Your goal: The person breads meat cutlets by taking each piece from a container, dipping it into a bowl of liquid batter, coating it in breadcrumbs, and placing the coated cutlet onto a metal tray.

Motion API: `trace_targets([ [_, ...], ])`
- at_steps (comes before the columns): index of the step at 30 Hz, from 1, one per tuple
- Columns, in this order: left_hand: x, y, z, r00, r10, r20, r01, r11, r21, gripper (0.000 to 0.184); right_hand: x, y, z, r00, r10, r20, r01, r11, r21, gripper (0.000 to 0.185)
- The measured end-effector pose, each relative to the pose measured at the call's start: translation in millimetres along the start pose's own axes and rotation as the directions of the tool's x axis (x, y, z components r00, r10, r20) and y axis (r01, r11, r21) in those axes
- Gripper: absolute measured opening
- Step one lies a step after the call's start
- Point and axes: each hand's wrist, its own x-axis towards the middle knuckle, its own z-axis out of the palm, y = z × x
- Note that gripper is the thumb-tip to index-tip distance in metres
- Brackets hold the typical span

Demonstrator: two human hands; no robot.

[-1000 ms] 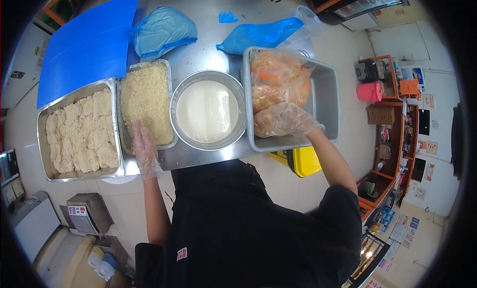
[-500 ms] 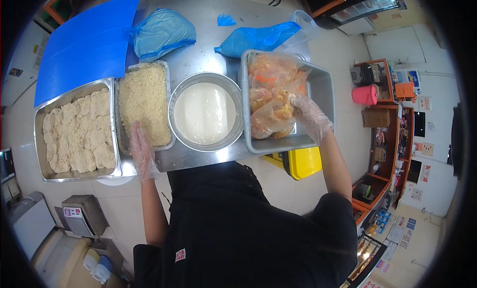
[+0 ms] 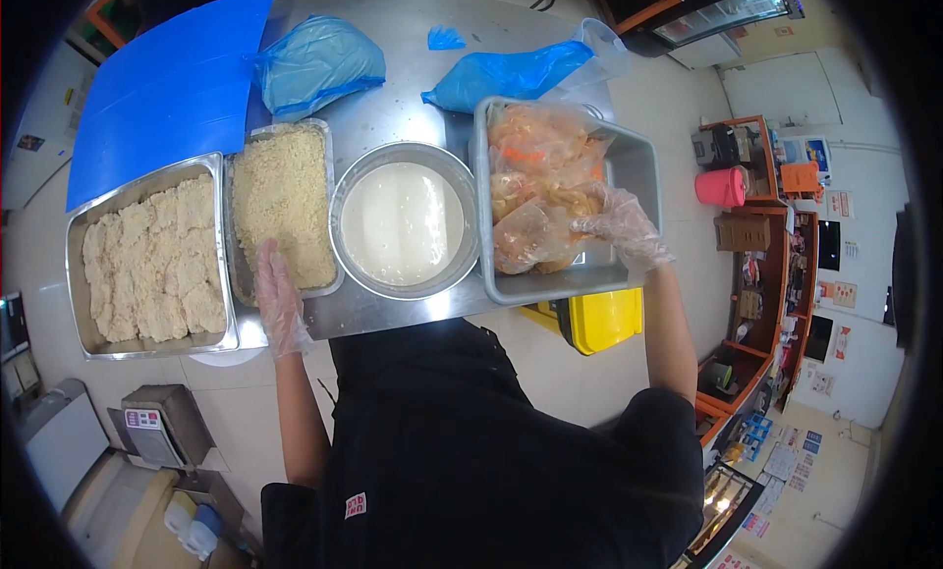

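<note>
My left hand [image 3: 280,302], in a clear plastic glove, rests at the near edge of the crumb tray [image 3: 285,191], its fingers stretched out and nothing in it. My right hand [image 3: 621,227], gloved too, reaches into the grey tub [image 3: 643,176]. Its fingers touch the clear bag of orange-yellow marinated meat [image 3: 535,201]; whether they grip a piece is hidden by glove and bag. Between the tray and the tub stands a round metal bowl of white batter [image 3: 404,223]. At the far left, a metal tray holds crumb-coated pieces [image 3: 157,265].
A blue board [image 3: 172,88] lies behind the left trays. Two blue bags [image 3: 322,63] [image 3: 511,76], a blue scrap [image 3: 445,38] and a clear jug [image 3: 604,49] are at the table's back. Below the tub is a yellow bin [image 3: 604,322]; shelves [image 3: 766,274] stand right.
My right hand has moved from the near end of the bag toward its right side, inside the tub. The bag's near end is now uncovered. My left hand has hardly moved.
</note>
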Motion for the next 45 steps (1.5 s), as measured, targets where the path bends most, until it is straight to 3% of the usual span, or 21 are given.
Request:
trace_targets([
  [4,1,-2,-1,1.000,-0.005,0.004,0.004,0.999,0.039,0.053,-6,-9,-5,0.994,-0.053,-0.099,0.036,0.985,-0.168,0.050],
  [7,1,0,-1,1.000,0.007,-0.004,-0.007,1.000,0.002,0.053,-2,6,-10,0.981,-0.187,-0.053,0.187,0.982,0.002,0.048],
  [10,1,-7,0,0.999,0.039,-0.011,-0.039,0.999,-0.031,0.053,-4,0,-16,0.963,-0.249,-0.106,0.231,0.960,-0.162,0.042],
  [13,6,-14,0,0.999,0.041,-0.013,-0.041,0.999,-0.009,0.053,-5,-13,-18,0.972,-0.157,-0.175,0.125,0.976,-0.177,0.036],
  [16,3,-10,-1,1.000,0.023,-0.014,-0.022,1.000,0.022,0.053,-17,-42,-16,0.957,-0.193,-0.218,0.090,0.907,-0.411,0.026],
  [19,2,-7,-1,1.000,0.001,-0.025,-0.001,1.000,0.030,0.054,-12,-30,-22,0.890,-0.390,-0.237,0.245,0.847,-0.472,0.029],
  [22,3,-5,-2,1.000,-0.022,-0.020,0.023,0.998,0.058,0.055,-16,-35,-30,0.829,-0.522,-0.200,0.339,0.755,-0.561,0.024],
  [25,6,-14,-1,1.000,-0.012,-0.015,0.012,1.000,0.020,0.055,-29,-60,-31,0.780,-0.604,-0.164,0.336,0.625,-0.705,0.026],
  [31,3,-17,-1,0.998,0.058,-0.038,-0.054,0.995,0.086,0.052,-44,-117,-5,0.640,-0.766,0.054,0.495,0.358,-0.791,0.025],
  [34,3,-15,-4,0.996,0.088,-0.026,-0.083,0.984,0.157,0.047,-37,-137,23,0.646,-0.736,0.203,0.590,0.313,-0.744,0.026],
  [37,2,-10,-5,0.994,0.109,-0.030,-0.104,0.984,0.147,0.045,-9,-148,72,0.471,-0.823,0.318,0.718,0.148,-0.680,0.016],
  [38,2,-11,-5,0.992,0.119,-0.036,-0.114,0.985,0.129,0.045,0,-152,88,0.455,-0.823,0.342,0.734,0.128,-0.667,0.016],
  [40,3,-15,-4,0.989,0.143,-0.047,-0.138,0.986,0.090,0.046,23,-159,118,0.423,-0.820,0.387,0.760,0.088,-0.644,0.016],
  [45,3,-12,-4,0.990,0.129,-0.064,-0.124,0.989,0.077,0.046,108,-116,197,0.373,-0.822,0.430,0.630,-0.116,-0.768,0.018],
])
